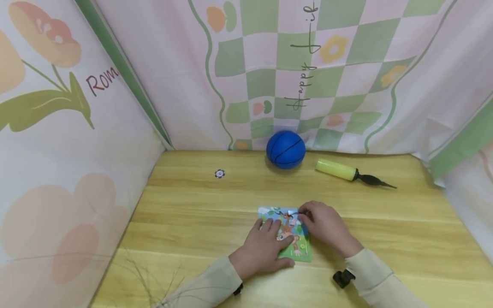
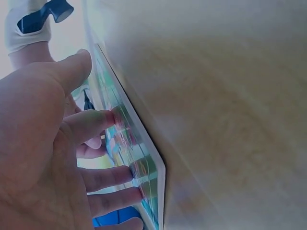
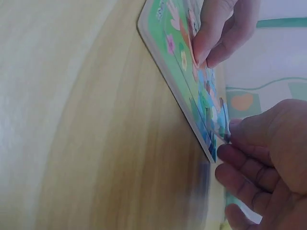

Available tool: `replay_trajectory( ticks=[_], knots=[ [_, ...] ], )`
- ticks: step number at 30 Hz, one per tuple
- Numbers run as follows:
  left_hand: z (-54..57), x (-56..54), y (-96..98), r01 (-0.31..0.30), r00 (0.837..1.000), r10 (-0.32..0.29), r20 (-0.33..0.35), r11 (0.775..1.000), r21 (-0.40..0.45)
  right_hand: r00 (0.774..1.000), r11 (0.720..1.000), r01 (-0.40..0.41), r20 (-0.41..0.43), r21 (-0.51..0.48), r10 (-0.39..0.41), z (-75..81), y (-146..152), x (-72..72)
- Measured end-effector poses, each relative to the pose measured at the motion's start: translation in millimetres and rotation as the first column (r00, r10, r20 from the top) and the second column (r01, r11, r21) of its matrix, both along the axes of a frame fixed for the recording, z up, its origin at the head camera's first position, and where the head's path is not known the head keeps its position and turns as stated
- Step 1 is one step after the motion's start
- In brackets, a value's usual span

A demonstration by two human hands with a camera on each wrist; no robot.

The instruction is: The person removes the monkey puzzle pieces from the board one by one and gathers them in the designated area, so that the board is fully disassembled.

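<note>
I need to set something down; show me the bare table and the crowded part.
Bare table lies left of the puzzle, nearer than the small disc; between the ball and the puzzle; and right of the right hand, nearer than the pump. Crowded: the puzzle, with the left hand on it and the right hand at its edge.

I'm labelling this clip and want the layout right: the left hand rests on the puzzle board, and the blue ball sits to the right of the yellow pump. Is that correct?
Not quite: the blue ball sits to the left of the yellow pump, as the head view shows. The left hand does rest on the puzzle board.
</note>
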State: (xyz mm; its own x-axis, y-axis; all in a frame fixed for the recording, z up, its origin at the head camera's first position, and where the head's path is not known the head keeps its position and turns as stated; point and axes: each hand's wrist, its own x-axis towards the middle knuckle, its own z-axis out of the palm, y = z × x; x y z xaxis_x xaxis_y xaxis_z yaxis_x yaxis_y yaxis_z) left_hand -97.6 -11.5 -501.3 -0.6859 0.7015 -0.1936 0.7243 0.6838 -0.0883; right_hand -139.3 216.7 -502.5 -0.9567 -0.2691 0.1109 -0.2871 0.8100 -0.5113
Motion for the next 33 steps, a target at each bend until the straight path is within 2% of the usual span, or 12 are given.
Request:
replay_trajectory(
  ticks=[4, 8, 11, 16, 19, 22, 26, 33],
  knots=[
    [-3.2, 1.0, -1.2, -0.001, 1.0, 0.001, 0.01, 1.0, 0.014, 0.992, 0.985, 0.057, 0.122, -0.163, -0.037, -2.8, 1, -2.1],
    [-4.7, 2.6, -5.5, -0.018, 1.0, 0.018, 0.02, 1.0, 0.019, 0.962, 0.935, 0.121, 0.273, -0.334, -0.027, -1.3, 5, -8.3],
    [-3.8, 3.4, -7.8, -0.019, 1.0, 0.019, 0.01, 1.0, 0.018, 0.945, 0.914, 0.157, 0.327, -0.375, -0.028, 3.8, 26, -14.2],
    [-3.7, 3.6, -9.1, -0.003, 1.0, 0.003, -0.007, 1.0, 0.023, 0.944, 0.938, 0.201, 0.311, -0.282, -0.109, 13.2, 104, -15.7],
    [-4.1, 2.9, -10.3, 0.001, 1.0, 0.0, -0.006, 1.0, 0.028, 0.931, 0.945, 0.256, 0.315, -0.203, -0.184, 15.9, 150, -11.6],
    [-3.6, 1.9, -11.0, 0.003, 1.0, -0.002, -0.012, 0.999, 0.034, 0.919, 0.947, 0.289, 0.316, -0.137, -0.235, 15.5, 183, -7.6],
    [-1.7, 1.0, -9.8, 0.016, 0.999, -0.015, -0.03, 0.999, 0.04, 0.91, 0.948, 0.306, 0.319, -0.086, -0.265, 14.8, 203, -3.6],
    [-1.3, 0.9, -5.3, 0.031, 0.999, -0.029, -0.042, 0.999, 0.036, 0.907, 0.944, 0.327, 0.299, -0.054, -0.297, 16.6, 210, 3.3]
  ],
)
